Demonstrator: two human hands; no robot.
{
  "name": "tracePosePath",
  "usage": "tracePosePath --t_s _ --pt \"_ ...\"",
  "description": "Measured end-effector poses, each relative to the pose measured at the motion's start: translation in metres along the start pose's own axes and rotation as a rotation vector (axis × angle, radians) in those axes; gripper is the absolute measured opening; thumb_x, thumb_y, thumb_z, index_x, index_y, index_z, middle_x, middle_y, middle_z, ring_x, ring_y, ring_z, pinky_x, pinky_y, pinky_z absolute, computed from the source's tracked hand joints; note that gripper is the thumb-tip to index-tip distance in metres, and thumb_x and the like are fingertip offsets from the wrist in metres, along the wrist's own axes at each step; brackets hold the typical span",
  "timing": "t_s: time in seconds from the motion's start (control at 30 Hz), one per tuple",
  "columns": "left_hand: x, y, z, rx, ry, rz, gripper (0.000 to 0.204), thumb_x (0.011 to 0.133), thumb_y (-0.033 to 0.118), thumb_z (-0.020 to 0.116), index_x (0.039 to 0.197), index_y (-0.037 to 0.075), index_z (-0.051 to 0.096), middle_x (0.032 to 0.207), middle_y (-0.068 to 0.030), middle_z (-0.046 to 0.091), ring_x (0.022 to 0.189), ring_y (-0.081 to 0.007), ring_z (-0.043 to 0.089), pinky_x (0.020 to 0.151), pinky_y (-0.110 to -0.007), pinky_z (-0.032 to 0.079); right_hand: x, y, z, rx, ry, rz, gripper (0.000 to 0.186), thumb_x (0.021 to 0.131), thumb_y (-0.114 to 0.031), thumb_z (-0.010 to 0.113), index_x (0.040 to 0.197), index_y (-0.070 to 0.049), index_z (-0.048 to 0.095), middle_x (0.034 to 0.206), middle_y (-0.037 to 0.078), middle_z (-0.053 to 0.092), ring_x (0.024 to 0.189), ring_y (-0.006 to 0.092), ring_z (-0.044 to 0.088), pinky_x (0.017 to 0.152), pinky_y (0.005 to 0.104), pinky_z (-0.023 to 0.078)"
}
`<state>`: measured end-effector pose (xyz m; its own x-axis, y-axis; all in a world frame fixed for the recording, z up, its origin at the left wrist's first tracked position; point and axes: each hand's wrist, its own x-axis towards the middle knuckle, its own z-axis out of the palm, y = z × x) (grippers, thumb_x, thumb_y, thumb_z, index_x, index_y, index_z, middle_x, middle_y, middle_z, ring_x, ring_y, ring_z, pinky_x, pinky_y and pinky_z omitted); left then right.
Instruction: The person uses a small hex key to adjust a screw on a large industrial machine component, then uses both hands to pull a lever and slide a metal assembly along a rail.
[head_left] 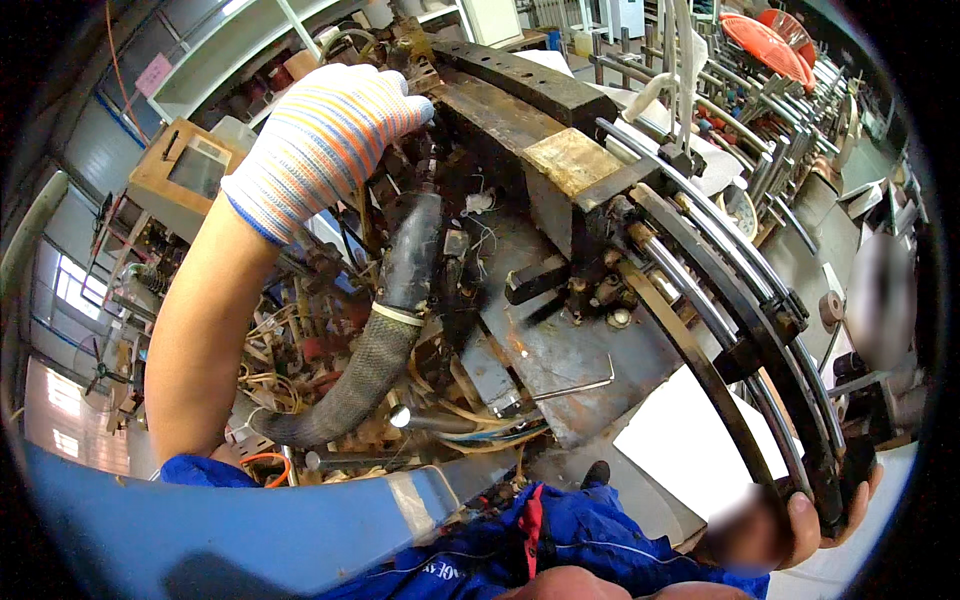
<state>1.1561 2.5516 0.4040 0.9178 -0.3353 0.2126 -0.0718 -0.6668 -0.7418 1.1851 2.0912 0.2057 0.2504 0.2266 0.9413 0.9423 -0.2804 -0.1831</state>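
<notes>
My left hand (325, 135), in a white knitted glove with orange, yellow and blue stripes, reaches up to the upper part of a greasy machine. Its fingers are curled in by a dark metal fitting (430, 165) above a thick black hose (412, 250); what they grip is hidden. At the lower right my bare right hand (803, 528) is closed around the near end of a dark metal bar (765, 365), fingers showing on both sides. Shiny rods (675, 268) run beside this bar to a heavy steel block (575, 165). A blurred patch covers part of my right wrist area.
A blue machine panel (250, 540) lies along the lower left, close to my left forearm. Below the bar is a white sheet (700, 440). Cables (490, 432) run under the machine. At the upper right stand metal rods (730, 120) and an orange basket (765, 48).
</notes>
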Motion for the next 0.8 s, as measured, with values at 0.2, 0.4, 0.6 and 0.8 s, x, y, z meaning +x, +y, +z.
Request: tracePosePath --t_s 0.2,0.4,0.6,0.8 --pt "0.006 0.0 -0.003 0.083 -0.047 0.014 0.012 0.088 0.012 0.062 0.098 0.009 0.068 0.079 -0.0133 0.061 0.077 -0.0361 0.066 0.067 -0.048 0.053 0.002 0.0 0.001 -0.029 0.019 -0.003 0.034 0.095 -0.024 0.056 0.128 -0.016 0.055 0.137 0.004 0.049 0.137 0.0367 0.047 0.112 0.0547 0.046" --pt "0.018 0.005 -0.006 0.163 -0.043 0.07 0.008 0.087 0.014 0.062 0.091 0.007 0.065 0.081 -0.013 0.062 0.079 -0.0342 0.066 0.068 -0.045 0.052 0.003 0.007 -0.005 -0.077 0.068 0.004 0.033 0.096 -0.025 0.056 0.127 -0.017 0.056 0.135 0.003 0.05 0.138 0.0366 0.047 0.112 0.0554 0.045" --pt "0.021 -0.005 0.001 0.19 -0.041 0.121 0.013 0.086 0.016 0.065 0.095 0.008 0.068 0.08 -0.0129 0.062 0.076 -0.0345 0.065 0.067 -0.044 0.052 0.011 0.026 -0.018 -0.186 0.198 0.034 0.031 0.096 -0.027 0.056 0.125 -0.017 0.057 0.133 0.002 0.052 0.138 0.0365 0.046 0.112 0.056 0.044" --pt "0.013 0.003 0.003 0.244 -0.036 0.066 0.017 0.087 0.016 0.064 0.101 0.007 0.067 0.078 -0.0119 0.058 0.075 -0.0334 0.062 0.064 -0.044 0.049 0.01 0.029 -0.023 -0.208 0.216 0.038 0.029 0.097 -0.028 0.056 0.124 -0.017 0.058 0.131 0.001 0.053 0.138 0.0364 0.046 0.113 0.0567 0.043"
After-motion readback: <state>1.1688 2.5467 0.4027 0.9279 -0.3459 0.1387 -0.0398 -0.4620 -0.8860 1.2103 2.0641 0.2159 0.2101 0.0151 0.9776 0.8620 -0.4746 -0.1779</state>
